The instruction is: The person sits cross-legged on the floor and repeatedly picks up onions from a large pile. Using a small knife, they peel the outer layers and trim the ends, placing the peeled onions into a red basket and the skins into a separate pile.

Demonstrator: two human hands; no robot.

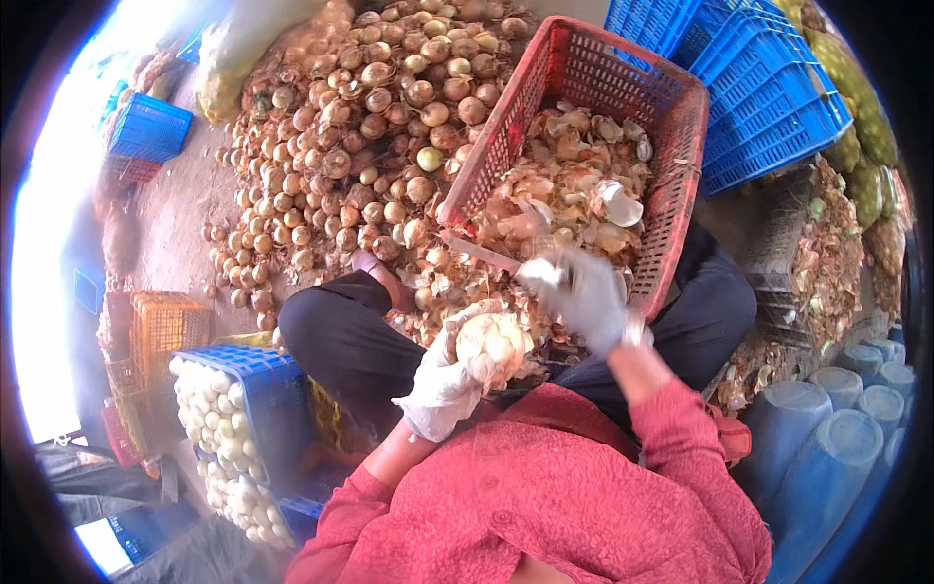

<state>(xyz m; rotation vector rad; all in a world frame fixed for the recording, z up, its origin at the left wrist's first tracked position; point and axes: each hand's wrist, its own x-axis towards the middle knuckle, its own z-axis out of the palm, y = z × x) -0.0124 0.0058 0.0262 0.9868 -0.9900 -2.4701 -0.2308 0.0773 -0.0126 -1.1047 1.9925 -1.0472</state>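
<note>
My left hand [446, 387], in a whitish glove, is closed around a large onion [493, 342] with ragged, partly loose skin, held low in front of my body. My right hand [584, 292], also gloved, is blurred and sits to the right of the onion, apart from it, by the near edge of a red plastic crate [487, 252]. Something pale shows at its fingertips, but blur hides what it is and whether the hand grips it. Onion skins [576, 175] fill much of the red crate. Beyond my knee a big heap of unpeeled onions [379, 131] covers the floor.
Blue crates [766, 95] stand behind the red crate at right. White peeled onions [222, 423] fill blue crates at my left, near an orange crate [171, 325]. Blue cylindrical containers [824, 445] are at lower right. Loose skins lie between my legs.
</note>
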